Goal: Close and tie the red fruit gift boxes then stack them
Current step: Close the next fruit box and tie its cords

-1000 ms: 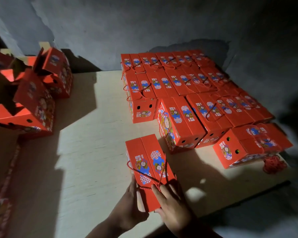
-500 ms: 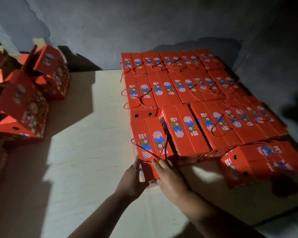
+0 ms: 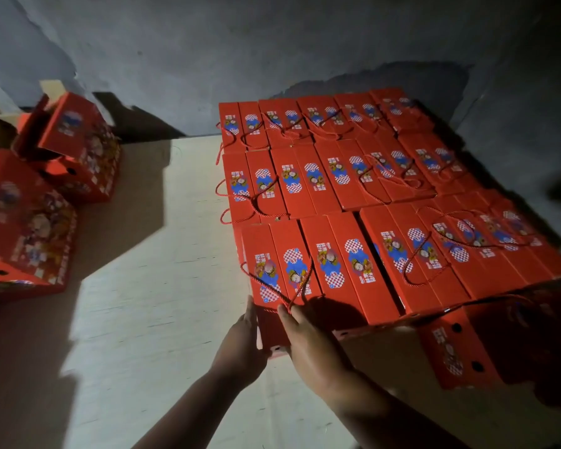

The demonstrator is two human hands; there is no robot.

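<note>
Pale wooden desk [image 3: 149,286] is seen under harsh light, backed by a grey patchy plaster wall [image 3: 208,53]. A large block of closed red cardboard gift boxes [image 3: 353,176] with blue-and-checkered printed labels is laid in tight rows on the desk's far right, red twisted cord handles lying loose across the tops. At the left edge a pile of open red cardboard boxes [image 3: 39,202] is stacked unevenly, flaps up, partly in shadow. One more closed red box is set lower at the right front [image 3: 457,348], round holes visible in its end face.

The closed red gift box being handled [image 3: 280,264] is placed at the front-left corner of the block, touching the neighbouring box on its right and flush with that row. Its red cord handle [image 3: 282,286] is draped over the lid towards the near end.

The left hand [image 3: 240,345] is pressed against the box's left near corner, fingers straight. The right hand [image 3: 311,341] is laid flat over the near end of the box, fingers extended, fingertips at the cord; whether the cord is pinched cannot be told.
</note>
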